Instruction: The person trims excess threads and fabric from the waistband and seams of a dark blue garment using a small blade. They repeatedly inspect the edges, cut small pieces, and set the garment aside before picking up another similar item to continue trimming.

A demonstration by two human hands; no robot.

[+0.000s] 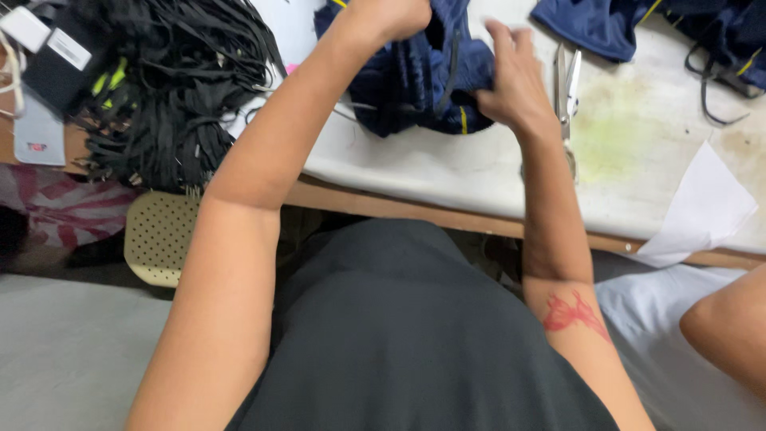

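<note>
Both hands, left hand (391,16) and right hand (511,84), grip the bunched navy fabric garment (419,80), fingers closed. Risk: the metal scissors (566,88) just right could snag the cloth.

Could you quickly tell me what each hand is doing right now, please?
Left hand: closed on the navy garment.
Right hand: gripping the same garment.

The person wears a dark grey, short-sleeved top (399,335); both forearms are bare. A red, wing-shaped tattoo (573,313) marks the right forearm (558,239) near the elbow.
</note>
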